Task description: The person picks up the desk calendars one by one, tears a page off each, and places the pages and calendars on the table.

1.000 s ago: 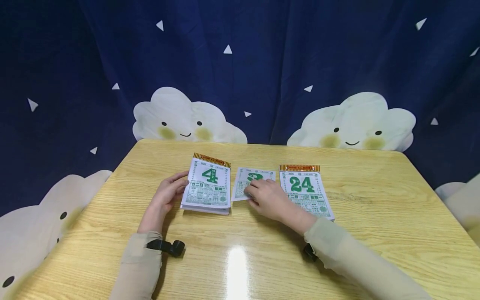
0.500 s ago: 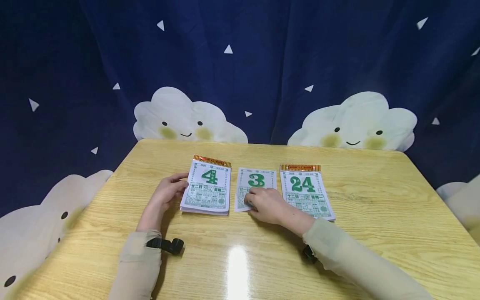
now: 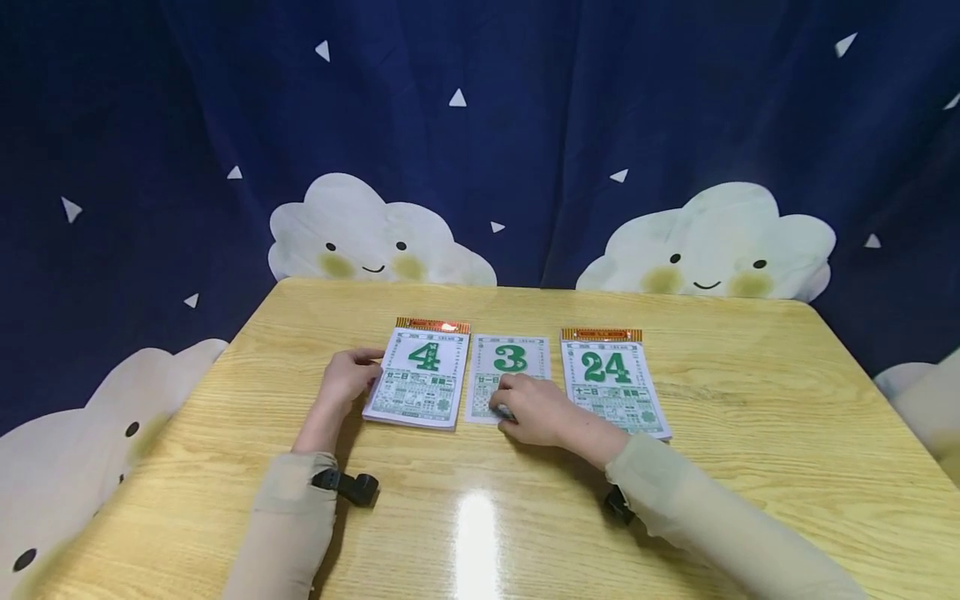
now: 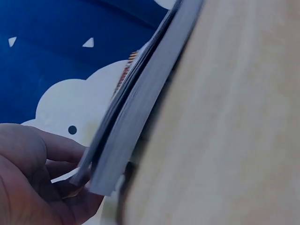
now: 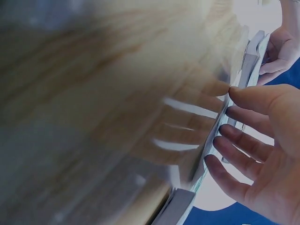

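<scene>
My left hand (image 3: 347,379) grips the left edge of a thick tear-off calendar (image 3: 420,400) with a green 4 and a red-and-gold header strip. In the left wrist view, the fingers of the left hand (image 4: 28,173) wrap the side of the page block (image 4: 133,108), where a dark gap splits the upper pages from the rest. Just right of that calendar lies a loose calendar page (image 3: 510,350) with a green 3. My right hand (image 3: 536,412) rests its fingertips on the page's lower half, hiding part of it. The right wrist view shows that hand's fingers (image 5: 239,145) spread and fairly straight.
A second tear-off calendar (image 3: 609,379), showing 24, lies to the right of the loose page, partly behind my right wrist. Everything lies on a light wooden table (image 3: 750,400). Behind its far edge hangs a dark blue curtain (image 3: 525,125) with clouds.
The loose page has slid toward me and straightened, then shifted slightly left. My left hand has moved right, bringing the 4 calendar's top rightward and closer to the page.
</scene>
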A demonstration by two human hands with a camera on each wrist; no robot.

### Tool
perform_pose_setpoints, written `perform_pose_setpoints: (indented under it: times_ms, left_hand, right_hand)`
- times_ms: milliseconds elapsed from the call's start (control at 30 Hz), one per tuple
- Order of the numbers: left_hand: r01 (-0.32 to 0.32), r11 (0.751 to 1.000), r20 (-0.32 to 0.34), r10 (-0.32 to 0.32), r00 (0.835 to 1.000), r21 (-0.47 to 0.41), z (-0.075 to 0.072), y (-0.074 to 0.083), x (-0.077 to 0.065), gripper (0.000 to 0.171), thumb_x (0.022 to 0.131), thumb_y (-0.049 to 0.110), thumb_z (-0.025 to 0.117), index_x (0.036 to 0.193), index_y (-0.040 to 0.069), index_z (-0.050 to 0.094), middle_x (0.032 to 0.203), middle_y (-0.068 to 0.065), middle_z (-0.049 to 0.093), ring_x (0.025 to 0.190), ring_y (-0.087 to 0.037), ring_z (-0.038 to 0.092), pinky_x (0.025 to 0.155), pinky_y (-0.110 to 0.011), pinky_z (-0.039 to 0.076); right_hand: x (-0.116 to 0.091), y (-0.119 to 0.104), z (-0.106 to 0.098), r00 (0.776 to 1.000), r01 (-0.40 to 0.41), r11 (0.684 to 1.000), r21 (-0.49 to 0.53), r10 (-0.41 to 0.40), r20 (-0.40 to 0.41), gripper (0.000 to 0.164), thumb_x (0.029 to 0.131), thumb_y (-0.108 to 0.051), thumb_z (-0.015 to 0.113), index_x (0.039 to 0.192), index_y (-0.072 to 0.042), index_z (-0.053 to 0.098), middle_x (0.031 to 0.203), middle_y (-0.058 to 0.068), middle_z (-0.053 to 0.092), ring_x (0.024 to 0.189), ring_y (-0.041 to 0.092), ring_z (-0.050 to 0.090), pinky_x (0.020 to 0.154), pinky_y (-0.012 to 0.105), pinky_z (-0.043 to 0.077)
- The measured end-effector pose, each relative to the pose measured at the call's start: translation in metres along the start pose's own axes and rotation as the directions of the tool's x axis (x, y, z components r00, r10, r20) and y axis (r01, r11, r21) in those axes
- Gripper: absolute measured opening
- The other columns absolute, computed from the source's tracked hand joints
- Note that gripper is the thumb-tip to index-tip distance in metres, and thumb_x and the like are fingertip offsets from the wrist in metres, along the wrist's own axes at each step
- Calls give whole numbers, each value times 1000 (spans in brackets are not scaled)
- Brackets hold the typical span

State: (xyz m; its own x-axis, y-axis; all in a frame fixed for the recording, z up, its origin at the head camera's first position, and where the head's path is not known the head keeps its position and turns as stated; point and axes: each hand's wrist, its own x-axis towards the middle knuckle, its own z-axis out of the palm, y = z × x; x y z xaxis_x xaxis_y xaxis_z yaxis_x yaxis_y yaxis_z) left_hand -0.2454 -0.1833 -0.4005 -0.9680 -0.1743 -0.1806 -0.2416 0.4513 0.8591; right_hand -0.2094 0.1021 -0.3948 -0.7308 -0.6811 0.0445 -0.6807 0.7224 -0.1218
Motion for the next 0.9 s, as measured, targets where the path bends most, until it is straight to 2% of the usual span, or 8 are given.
perform_pose_setpoints:
  times_ms: [400, 567, 733, 900]
  left_hand:
    - [11, 995, -33, -8, 999, 103, 3, 3, -4, 35, 80, 2, 56, 114, -2, 61, 104, -21, 60, 70, -16, 58, 58, -24, 50]
    - [-22, 996, -83, 29, 996, 84, 1, 5, -4, 34, 78, 2, 56, 111, -2, 63, 96, -19, 63, 67, -17, 60, 54, -20, 47]
    - [-80, 994, -141, 91, 986, 79, 3, 9, -3, 33, 76, 3, 56, 108, -1, 65, 88, -15, 65, 66, -18, 61, 52, -16, 44]
    - [-84, 996, -137, 86, 987, 20, 14, 19, -6, 31, 79, 5, 56, 108, 1, 65, 89, -14, 64, 67, -18, 59, 55, -19, 46]
  right_hand:
    - [0, -2, -1, 1000, 23, 1000, -9, -23, -5, 25, 79, -24, 69, 104, -20, 68, 96, -1, 58, 87, 15, 57, 67, 32, 49]
    - [0, -1, -4, 999, 28, 1000, 13, -28, -36, 27, 77, -23, 70, 104, -18, 68, 94, -1, 59, 86, 16, 58, 68, 32, 49]
    - [-1, 1, -9, 999, -21, 999, 36, 22, -28, 29, 78, -25, 68, 106, -17, 67, 100, 0, 61, 89, 16, 58, 72, 33, 50]
    - [-4, 5, -11, 996, -77, 993, 93, 80, -36, 29, 81, -28, 66, 107, -16, 66, 97, -2, 63, 77, 10, 56, 63, 28, 46]
